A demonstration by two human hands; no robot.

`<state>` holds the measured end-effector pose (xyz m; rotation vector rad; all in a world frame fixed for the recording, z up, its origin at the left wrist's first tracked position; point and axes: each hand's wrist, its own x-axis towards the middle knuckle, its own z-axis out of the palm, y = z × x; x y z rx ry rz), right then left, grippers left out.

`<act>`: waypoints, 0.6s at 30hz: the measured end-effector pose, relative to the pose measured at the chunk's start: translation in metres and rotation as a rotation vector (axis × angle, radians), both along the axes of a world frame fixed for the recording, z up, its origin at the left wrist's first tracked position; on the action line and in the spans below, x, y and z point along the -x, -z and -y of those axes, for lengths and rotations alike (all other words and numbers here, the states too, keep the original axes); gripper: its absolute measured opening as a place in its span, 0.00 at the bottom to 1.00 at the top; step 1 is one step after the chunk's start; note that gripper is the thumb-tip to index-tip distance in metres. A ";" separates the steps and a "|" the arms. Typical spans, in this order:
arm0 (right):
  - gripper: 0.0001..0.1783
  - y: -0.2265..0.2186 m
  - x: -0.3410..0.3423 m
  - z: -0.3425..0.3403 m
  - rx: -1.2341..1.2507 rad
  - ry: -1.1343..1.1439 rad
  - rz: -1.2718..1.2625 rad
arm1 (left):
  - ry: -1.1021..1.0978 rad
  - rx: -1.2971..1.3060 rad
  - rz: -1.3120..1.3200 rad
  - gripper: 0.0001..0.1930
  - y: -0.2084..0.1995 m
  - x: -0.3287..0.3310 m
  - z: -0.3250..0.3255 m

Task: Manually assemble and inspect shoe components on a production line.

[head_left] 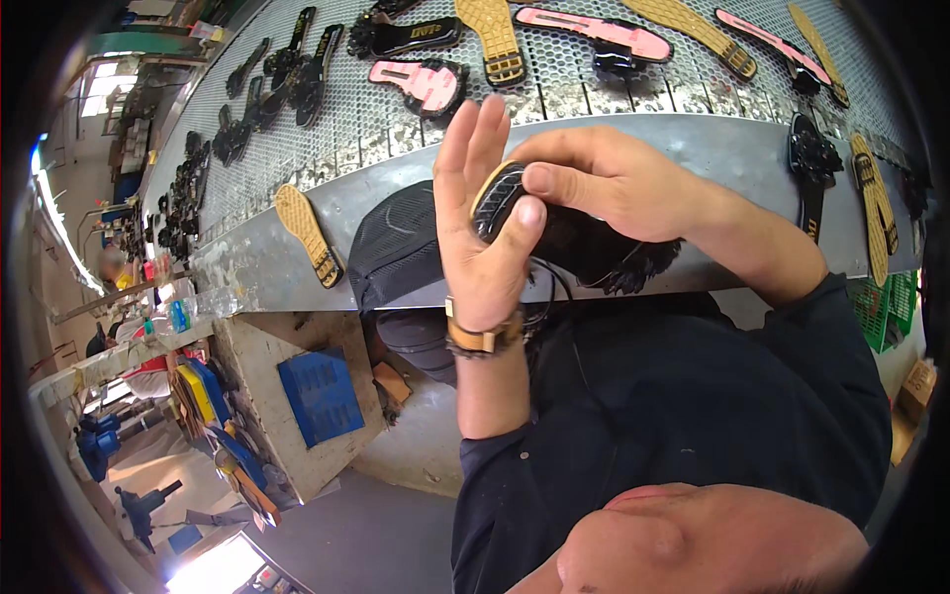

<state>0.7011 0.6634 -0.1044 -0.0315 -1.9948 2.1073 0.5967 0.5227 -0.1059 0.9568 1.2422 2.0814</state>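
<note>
A black sandal (498, 201) with a tan sole edge is held up over the near side of the metal table. My left hand (485, 233), with a tan band at the wrist, has its thumb pressed on the heel end of the sandal and its fingers stretched upward behind it. From the right, my right hand (618, 183) grips the same piece, thumb on top and fingers curled round its edge. Black tufted trim (641, 269) hangs below my right hand and seems to belong to this sandal; the middle part is in shadow. Left of my left hand lies a black mesh item (398, 243).
A tan sole (308, 236) lies on the steel ledge (242, 262) at left. Several sandals, soles and pink-lined uppers (594, 35) rest on the perforated surface beyond. Finished-looking black sandals (813, 173) lie at right. Below stand a cabinet (252, 396) and a green crate (896, 307).
</note>
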 end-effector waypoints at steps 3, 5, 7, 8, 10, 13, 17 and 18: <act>0.18 0.000 -0.005 0.000 -0.111 0.170 0.017 | -0.254 0.175 0.025 0.25 0.014 -0.029 0.004; 0.16 -0.009 -0.017 0.006 -0.131 0.178 -0.028 | -0.297 0.037 0.003 0.25 0.017 -0.045 0.001; 0.15 -0.011 -0.023 0.002 -0.125 0.120 -0.011 | -0.320 0.054 -0.031 0.26 0.009 -0.056 0.001; 0.15 -0.011 -0.025 0.000 -0.131 0.091 0.018 | -0.320 0.071 -0.112 0.25 0.011 -0.056 -0.001; 0.15 -0.009 -0.026 -0.001 -0.221 0.106 -0.026 | -0.320 0.063 -0.130 0.24 0.013 -0.056 0.000; 0.15 -0.002 -0.026 0.001 -0.339 0.226 -0.095 | -0.305 0.016 -0.061 0.20 0.017 -0.056 -0.008; 0.15 0.004 -0.015 -0.010 -0.247 0.327 0.043 | -0.202 0.076 0.103 0.20 0.029 -0.026 -0.018; 0.17 0.003 -0.018 -0.020 -0.342 0.157 0.185 | -0.208 0.075 0.112 0.20 0.030 -0.020 -0.019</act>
